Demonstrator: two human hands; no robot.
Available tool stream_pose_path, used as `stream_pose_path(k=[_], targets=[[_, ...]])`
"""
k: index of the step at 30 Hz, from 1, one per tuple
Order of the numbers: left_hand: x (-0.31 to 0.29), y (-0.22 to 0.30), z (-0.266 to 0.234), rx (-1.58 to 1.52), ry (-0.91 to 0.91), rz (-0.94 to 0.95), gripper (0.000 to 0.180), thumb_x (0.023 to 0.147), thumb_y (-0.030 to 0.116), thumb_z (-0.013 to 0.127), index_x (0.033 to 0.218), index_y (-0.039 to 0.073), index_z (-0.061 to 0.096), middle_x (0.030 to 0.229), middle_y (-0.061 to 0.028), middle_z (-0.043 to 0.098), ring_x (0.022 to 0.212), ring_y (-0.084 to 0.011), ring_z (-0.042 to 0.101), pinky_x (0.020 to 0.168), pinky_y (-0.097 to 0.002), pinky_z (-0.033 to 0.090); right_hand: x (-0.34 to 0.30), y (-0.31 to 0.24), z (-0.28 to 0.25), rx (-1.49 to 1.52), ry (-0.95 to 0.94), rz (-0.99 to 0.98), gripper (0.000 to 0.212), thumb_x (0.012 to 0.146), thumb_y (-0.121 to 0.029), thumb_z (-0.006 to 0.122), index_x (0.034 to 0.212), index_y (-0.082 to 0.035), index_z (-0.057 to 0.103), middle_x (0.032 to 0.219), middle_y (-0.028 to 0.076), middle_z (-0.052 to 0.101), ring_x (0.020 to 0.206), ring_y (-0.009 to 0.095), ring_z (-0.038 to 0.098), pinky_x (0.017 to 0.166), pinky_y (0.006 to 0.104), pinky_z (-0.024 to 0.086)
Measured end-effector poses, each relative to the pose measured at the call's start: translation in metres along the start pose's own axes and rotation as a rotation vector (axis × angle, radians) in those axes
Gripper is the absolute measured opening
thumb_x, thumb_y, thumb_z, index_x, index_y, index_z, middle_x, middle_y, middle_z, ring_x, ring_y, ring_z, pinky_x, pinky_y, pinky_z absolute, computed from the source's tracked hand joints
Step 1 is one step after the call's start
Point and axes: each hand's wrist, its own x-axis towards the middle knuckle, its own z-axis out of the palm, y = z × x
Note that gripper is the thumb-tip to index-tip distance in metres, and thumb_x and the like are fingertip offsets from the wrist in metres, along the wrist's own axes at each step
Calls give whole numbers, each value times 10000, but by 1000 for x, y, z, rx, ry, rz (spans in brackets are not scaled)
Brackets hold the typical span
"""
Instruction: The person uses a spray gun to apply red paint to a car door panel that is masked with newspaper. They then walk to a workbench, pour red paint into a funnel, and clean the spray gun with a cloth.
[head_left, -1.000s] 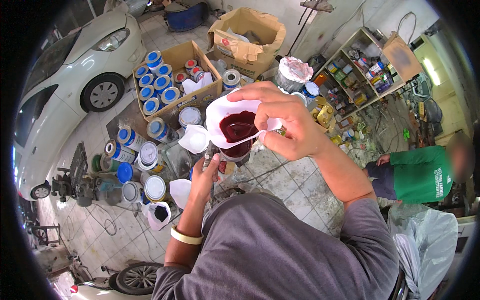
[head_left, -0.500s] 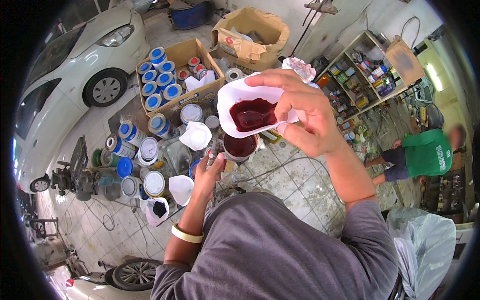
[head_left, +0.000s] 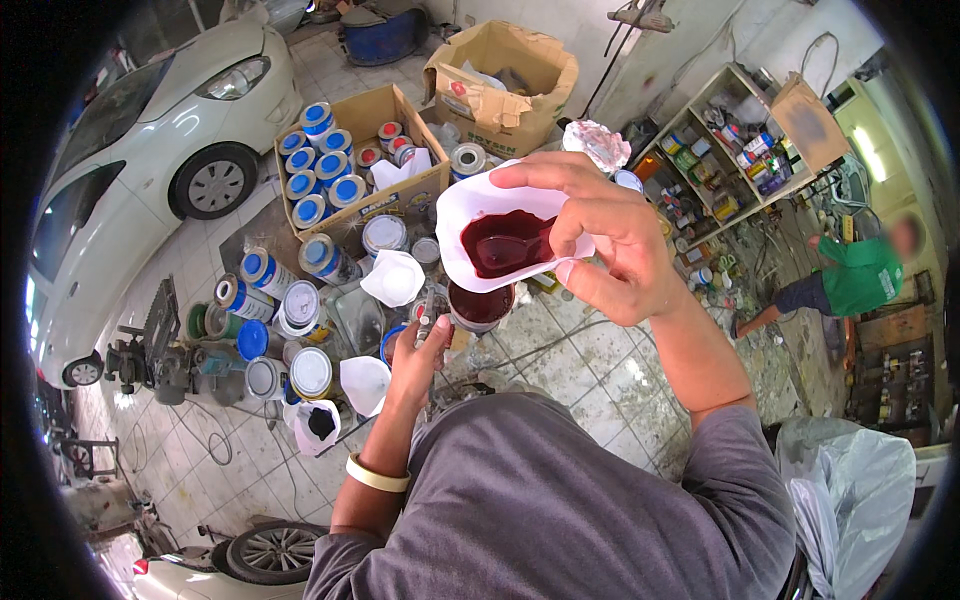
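My right hand [head_left: 615, 235] is closed on the rim of a white paper cup [head_left: 462, 205], raised and tilted, with dark red paint [head_left: 510, 243] pooled inside it. Just below that cup is the round open cup [head_left: 483, 306] of a spray gun, also holding dark red liquid. My left hand [head_left: 415, 355] grips the metal body of the spray gun [head_left: 428, 305]; its lower part is hidden by the hand. Near my left hand stand several paint cans [head_left: 311, 370] and other white paper cups [head_left: 394, 278], one with black paint [head_left: 322, 421] in it.
A cardboard box [head_left: 420, 195] holds several blue-lidded cans, with a larger open carton [head_left: 548, 75] behind. A pale car [head_left: 160, 130] stands at left. Shelves [head_left: 690, 220] line the right, where a person in a green shirt [head_left: 862, 275] walks. A hose [head_left: 590, 322] crosses the tiled floor.
The paper cup and my right hand have dropped slightly; the paint has spread across the cup toward my fingers. The person in green has turned and moved farther back at the right.
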Motion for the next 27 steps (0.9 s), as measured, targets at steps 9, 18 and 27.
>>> stream_pose_path(k=[9, 18, 27], targets=[[-6, 6, 17, -43, 94, 8, 994, 933, 441, 791, 1549, -154, 286, 858, -16, 593, 688, -79, 490, 602, -251, 386, -9, -4, -2, -57, -13, -1, 74, 724, -65, 644, 717, -76, 571, 1380, 245, 646, 1316, 408, 557, 1089, 523, 405], [0, 2, 9, -70, -52, 53, 451, 971, 414, 754, 1069, -5, 620, 703, 52, 420, 599, -79, 370, 550, -265, 306, -14, -4, 12, 53, 90, -22, 104, 670, -19, 642, 676, -75, 554, 1345, 200, 677, 1242, 390, 584, 1058, 498, 426], [1, -2, 6, -71, -50, 76, 380, 976, 374, 758, 881, 89, 526, 689, 45, 432, 592, -81, 383, 543, -273, 314, -14, -3, 15, 16, 67, -17, 116, 685, -33, 635, 676, -78, 528, 1336, 224, 678, 1265, 421, 599, 1073, 536, 431]])
